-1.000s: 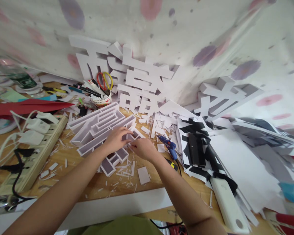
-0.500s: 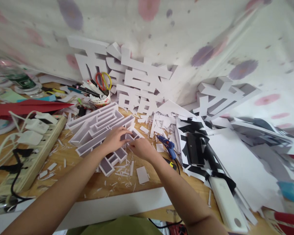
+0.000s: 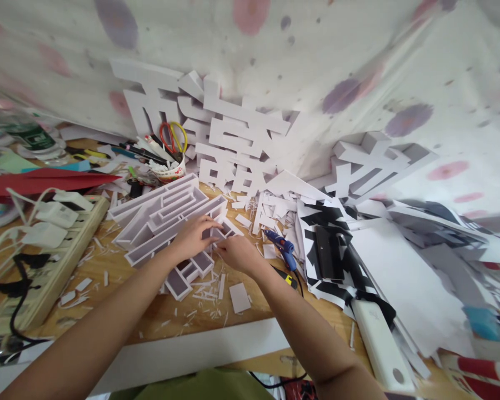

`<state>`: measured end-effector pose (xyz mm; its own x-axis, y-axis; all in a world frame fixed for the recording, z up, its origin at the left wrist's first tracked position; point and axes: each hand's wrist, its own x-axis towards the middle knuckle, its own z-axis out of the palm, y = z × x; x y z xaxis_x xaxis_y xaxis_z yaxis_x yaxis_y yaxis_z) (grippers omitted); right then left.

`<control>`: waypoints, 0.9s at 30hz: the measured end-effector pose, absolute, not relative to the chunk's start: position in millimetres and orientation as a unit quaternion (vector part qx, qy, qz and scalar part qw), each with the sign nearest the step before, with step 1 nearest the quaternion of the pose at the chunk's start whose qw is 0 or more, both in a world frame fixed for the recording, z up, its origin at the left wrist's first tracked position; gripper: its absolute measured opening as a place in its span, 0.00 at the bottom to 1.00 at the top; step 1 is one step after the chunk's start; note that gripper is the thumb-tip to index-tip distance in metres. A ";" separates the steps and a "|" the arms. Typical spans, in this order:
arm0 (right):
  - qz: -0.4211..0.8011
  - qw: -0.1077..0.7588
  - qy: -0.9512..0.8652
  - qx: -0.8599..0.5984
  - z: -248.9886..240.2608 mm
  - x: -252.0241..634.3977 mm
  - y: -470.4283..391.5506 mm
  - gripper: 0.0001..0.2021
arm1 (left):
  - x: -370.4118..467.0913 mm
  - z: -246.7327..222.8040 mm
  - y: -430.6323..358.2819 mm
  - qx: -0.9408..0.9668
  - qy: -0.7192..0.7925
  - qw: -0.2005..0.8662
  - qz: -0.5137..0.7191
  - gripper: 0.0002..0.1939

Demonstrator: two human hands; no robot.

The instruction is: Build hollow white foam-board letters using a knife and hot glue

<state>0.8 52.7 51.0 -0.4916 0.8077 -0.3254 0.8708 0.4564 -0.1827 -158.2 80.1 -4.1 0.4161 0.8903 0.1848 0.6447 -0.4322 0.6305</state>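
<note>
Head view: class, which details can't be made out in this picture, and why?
Head view: whether the right hand has a piece in its grip; the hand hides this.
Head view: part of the white walled form, covered by the left hand.
Head view: wording on the bottle label, blurred.
Head view: red-and-white object, cut off by the edge.

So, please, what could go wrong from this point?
The left hand or right hand might bend the thin walls of the white piece beneath them. The glue gun lies close to the right arm, so a sideways move could knock it. Loose scraps might get caught under the piece.
</note>
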 end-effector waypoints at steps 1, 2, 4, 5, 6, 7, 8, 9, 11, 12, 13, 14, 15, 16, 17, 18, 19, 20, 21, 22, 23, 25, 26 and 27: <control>-0.165 0.096 0.847 0.496 51.4 0.8 52.6 0.15 | -158.0 -3.8 79.9 0.806 0.477 0.241 0.255 0.13; -0.167 0.096 0.846 0.497 51.7 0.8 52.6 0.16 | -157.8 -3.5 79.8 0.806 0.478 0.242 0.253 0.13; -0.169 0.095 0.846 0.496 51.8 0.7 52.7 0.16 | -157.4 -3.3 79.8 0.805 0.479 0.243 0.251 0.12; -0.170 0.095 0.846 0.496 51.7 0.7 52.8 0.16 | -157.3 -3.5 79.9 0.806 0.478 0.244 0.250 0.12; -0.169 0.096 0.846 0.496 51.4 0.6 52.9 0.16 | -157.3 -3.9 80.0 0.806 0.477 0.244 0.251 0.12; -0.167 0.098 0.846 0.496 51.0 0.5 52.9 0.16 | -157.4 -4.5 80.3 0.807 0.475 0.243 0.254 0.13; -0.166 0.100 0.846 0.497 50.6 0.5 52.9 0.16 | -157.6 -5.2 80.5 0.808 0.473 0.240 0.256 0.13; -0.164 0.101 0.846 0.496 50.0 0.5 52.8 0.16 | -157.7 -5.9 80.7 0.808 0.472 0.239 0.259 0.13; -0.161 0.101 0.848 0.495 48.8 0.6 52.3 0.16 | -158.0 -6.8 80.9 0.807 0.470 0.240 0.263 0.13; -0.159 0.100 0.849 0.494 48.2 0.8 52.0 0.16 | -158.1 -6.9 80.9 0.806 0.470 0.242 0.264 0.13; -0.156 0.098 0.850 0.493 47.5 0.9 51.7 0.16 | -158.2 -6.8 80.7 0.805 0.470 0.246 0.264 0.12; -0.153 0.097 0.852 0.491 46.9 1.2 51.5 0.16 | -158.1 -6.5 80.5 0.805 0.470 0.248 0.264 0.12; -0.150 0.097 0.854 0.489 46.4 1.4 51.3 0.17 | -158.1 -6.1 80.2 0.805 0.469 0.250 0.263 0.12; -0.147 0.096 0.856 0.487 46.1 1.7 51.2 0.17 | -158.1 -5.8 80.0 0.805 0.469 0.251 0.264 0.12; -0.143 0.096 0.858 0.484 46.1 2.1 51.2 0.17 | -158.1 -5.5 79.9 0.805 0.468 0.251 0.265 0.12; -0.141 0.096 0.860 0.480 46.4 2.3 51.2 0.17 | -158.1 -5.4 79.8 0.804 0.467 0.252 0.267 0.12; -0.139 0.097 0.863 0.476 47.1 2.5 51.2 0.16 | -158.2 -5.4 79.9 0.804 0.466 0.253 0.269 0.12; -0.137 0.099 0.866 0.472 48.2 2.6 51.2 0.16 | -158.3 -5.5 80.1 0.804 0.464 0.253 0.271 0.12; -0.136 0.101 0.868 0.467 49.5 2.5 51.1 0.16 | -158.5 -5.9 80.4 0.804 0.463 0.253 0.273 0.12; -0.135 0.105 0.871 0.461 50.8 2.2 51.0 0.16 | -158.9 -6.4 80.8 0.805 0.462 0.253 0.274 0.12; -0.135 0.108 0.873 0.456 52.2 1.8 50.8 0.16 | -159.2 -7.2 81.3 0.806 0.460 0.253 0.274 0.12; -0.134 0.113 0.875 0.450 54.3 0.7 50.5 0.16 | -160.1 -9.3 82.5 0.807 0.457 0.253 0.276 0.12; -0.133 0.115 0.876 0.449 54.9 0.2 50.5 0.16 | -160.5 -10.5 83.2 0.807 0.456 0.253 0.277 0.12; -0.133 0.116 0.875 0.451 55.2 -0.2 50.6 0.16 | -160.8 -11.8 83.8 0.807 0.455 0.253 0.279 0.12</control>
